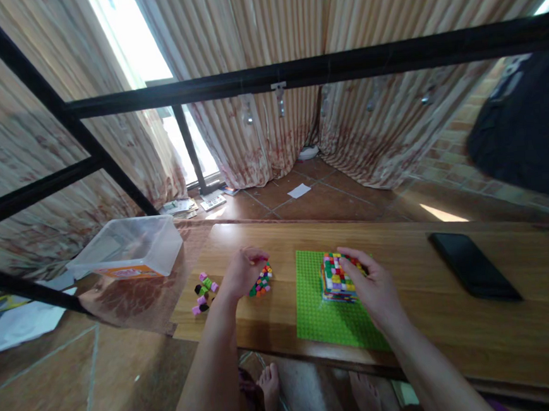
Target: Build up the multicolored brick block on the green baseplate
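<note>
A green baseplate [321,316] lies on the wooden table [401,240]. On it stands a stacked block of small multicoloured bricks [337,276]. My right hand [373,283] rests against the right side of that block, fingers curled around its top edge. My left hand [244,271] hovers over a small heap of loose coloured bricks [261,282], fingers pinched together on what looks like a small pink brick. A few more loose bricks, pink, green and black [204,292], lie to the left of that hand.
A black phone [474,266] lies on the table's right part. A clear plastic box [128,247] sits at the left, off the table end. Black metal bars cross the view above. My bare feet [269,383] show below the table edge. Papers lie on the tiled floor.
</note>
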`<state>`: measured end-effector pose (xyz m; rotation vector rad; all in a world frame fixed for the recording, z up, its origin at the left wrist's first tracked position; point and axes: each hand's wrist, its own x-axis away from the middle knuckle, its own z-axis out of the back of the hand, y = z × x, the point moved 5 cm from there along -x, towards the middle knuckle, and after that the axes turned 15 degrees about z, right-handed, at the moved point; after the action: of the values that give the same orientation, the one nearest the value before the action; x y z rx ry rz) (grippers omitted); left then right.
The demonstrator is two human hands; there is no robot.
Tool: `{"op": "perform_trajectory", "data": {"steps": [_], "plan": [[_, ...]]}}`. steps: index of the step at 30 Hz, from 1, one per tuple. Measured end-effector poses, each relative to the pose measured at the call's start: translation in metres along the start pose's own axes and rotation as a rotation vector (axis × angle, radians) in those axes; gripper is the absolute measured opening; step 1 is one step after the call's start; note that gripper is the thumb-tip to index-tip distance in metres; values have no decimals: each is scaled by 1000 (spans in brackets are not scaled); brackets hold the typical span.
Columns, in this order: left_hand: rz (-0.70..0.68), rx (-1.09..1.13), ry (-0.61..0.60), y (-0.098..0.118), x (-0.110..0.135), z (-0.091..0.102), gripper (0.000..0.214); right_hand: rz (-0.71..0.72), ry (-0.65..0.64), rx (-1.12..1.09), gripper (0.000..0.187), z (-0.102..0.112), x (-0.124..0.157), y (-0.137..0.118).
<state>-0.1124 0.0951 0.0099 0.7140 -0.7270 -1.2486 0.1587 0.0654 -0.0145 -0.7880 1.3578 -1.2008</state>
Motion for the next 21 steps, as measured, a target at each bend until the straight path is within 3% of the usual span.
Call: {"op": "perform_trajectory", "data": {"steps": [4,10,15,21], "plan": [[125,559,-99,7,6,-8,11,172,43,115,36,6,-4,-7],[359,1177,-413,34,30,-48,17,566,106,264,20,11,2,-46],[488,1327,-556,52,41,-77,18,663,41,265,19,1,12,-68],[449,1295,-589,66,48,-94,15,712,-1,356,19,-8,14,-76]]}}
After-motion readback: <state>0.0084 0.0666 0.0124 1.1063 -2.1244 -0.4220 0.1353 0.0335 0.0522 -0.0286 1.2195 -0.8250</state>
